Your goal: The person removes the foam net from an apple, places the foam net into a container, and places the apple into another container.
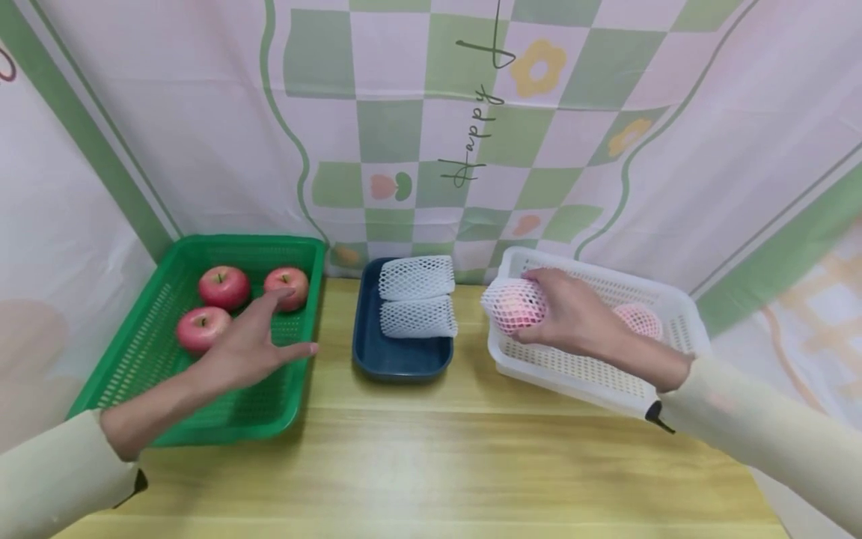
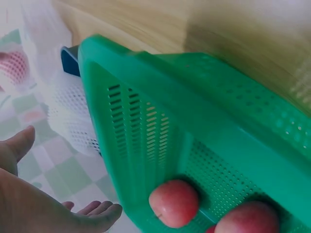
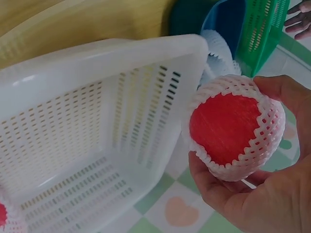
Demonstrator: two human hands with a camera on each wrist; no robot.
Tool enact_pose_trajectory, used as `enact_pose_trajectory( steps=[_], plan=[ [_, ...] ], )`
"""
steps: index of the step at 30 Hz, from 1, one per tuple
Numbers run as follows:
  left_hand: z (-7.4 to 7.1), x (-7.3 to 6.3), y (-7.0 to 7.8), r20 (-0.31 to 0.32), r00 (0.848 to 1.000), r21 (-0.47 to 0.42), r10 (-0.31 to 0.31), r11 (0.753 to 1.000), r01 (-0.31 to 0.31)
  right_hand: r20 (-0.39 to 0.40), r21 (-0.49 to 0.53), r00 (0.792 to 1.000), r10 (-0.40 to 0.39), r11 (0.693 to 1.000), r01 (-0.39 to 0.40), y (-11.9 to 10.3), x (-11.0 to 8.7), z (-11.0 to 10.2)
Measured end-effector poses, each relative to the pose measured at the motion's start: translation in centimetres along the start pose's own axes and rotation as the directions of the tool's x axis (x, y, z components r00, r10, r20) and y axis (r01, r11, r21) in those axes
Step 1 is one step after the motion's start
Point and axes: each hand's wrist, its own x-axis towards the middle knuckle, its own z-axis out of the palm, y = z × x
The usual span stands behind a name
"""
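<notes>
Over the green basket (image 1: 289, 419) my left hand (image 1: 242, 340) is held with fingers extended and thumb spread, gripping nothing. Below and around it lie three red apples, one at the back (image 1: 224, 287), one nearer the front (image 1: 200, 331) and one at the right (image 1: 293, 281), partly behind my fingertips. My right hand (image 1: 572, 311) grips an apple in a white foam net (image 3: 226, 127) above the left end of the white basket (image 1: 572, 382). Another netted apple (image 1: 640, 320) lies inside that basket, partly hidden by my right forearm.
Between the baskets stands a dark blue tray (image 1: 404, 363) holding two white foam nets, one behind (image 1: 417, 277) and one in front (image 1: 419, 317). A patterned curtain (image 1: 390, 127) hangs right behind the containers. The wooden table (image 1: 417, 464) extends toward me.
</notes>
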Motion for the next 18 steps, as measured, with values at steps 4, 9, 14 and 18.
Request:
enact_pose_trajectory(
  steps=[4, 9, 14, 18],
  plan=[
    [0.5, -0.1, 0.5, -0.003, 1.0, 0.006, 0.016, 1.0, -0.016, 0.001, 0.016, 1.0, -0.005, 1.0, 0.005, -0.8, -0.1, 0.2],
    [1.3, -0.5, 1.0, -0.004, 0.998, -0.031, 0.059, 0.998, -0.059, -0.011, 0.012, 0.999, -0.038, 0.999, 0.038, -1.7, -0.3, 0.8],
    [2.0, -1.0, 1.5, 0.016, 0.997, -0.059, 0.074, 0.996, -0.073, -0.038, 0.022, 0.994, -0.1, 0.995, 0.101, -2.5, -0.7, 1.7],
    [2.5, -1.4, 1.9, 0.03, 0.997, -0.077, 0.077, 0.994, -0.074, -0.045, 0.032, 0.989, -0.137, 0.99, 0.139, -3.1, -0.9, 2.3]
  ],
)
